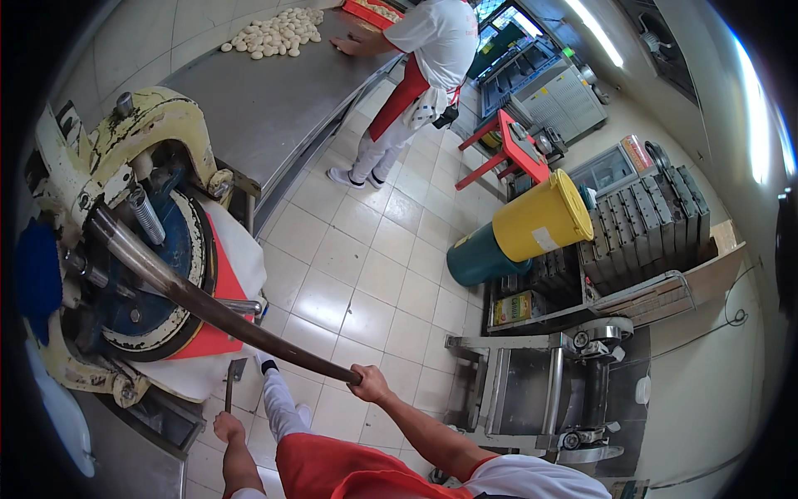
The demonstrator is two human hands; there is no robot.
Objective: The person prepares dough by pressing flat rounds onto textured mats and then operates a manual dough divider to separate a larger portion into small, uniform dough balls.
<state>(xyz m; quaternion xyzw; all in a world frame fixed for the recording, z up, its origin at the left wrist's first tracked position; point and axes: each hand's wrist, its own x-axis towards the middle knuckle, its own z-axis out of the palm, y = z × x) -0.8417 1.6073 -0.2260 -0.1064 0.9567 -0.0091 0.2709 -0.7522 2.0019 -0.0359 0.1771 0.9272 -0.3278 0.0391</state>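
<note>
My right hand (pixel 370 383) is closed around the end of a long, curved metal lever (pixel 224 312). The lever runs up left to a worn cream and blue dough press (pixel 137 249). Under its round head (pixel 184 324) show a red sheet (pixel 226 283) and a white cloth-like piece (pixel 243 248). Lower left, my left hand (pixel 229 427) grips a thin metal bar (pixel 230 387) with a flat plate at its top. Whether this bar joins the press cannot be made out.
A co-worker (pixel 424 50) stands at a steel table (pixel 249 108) bearing dough balls (pixel 274 33) and a red tray (pixel 372 14). To the right are a yellow barrel (pixel 540 216), a green barrel (pixel 482 254), stacked baking pans (pixel 640 224), a red table (pixel 519 145) and a roller machine (pixel 532 387).
</note>
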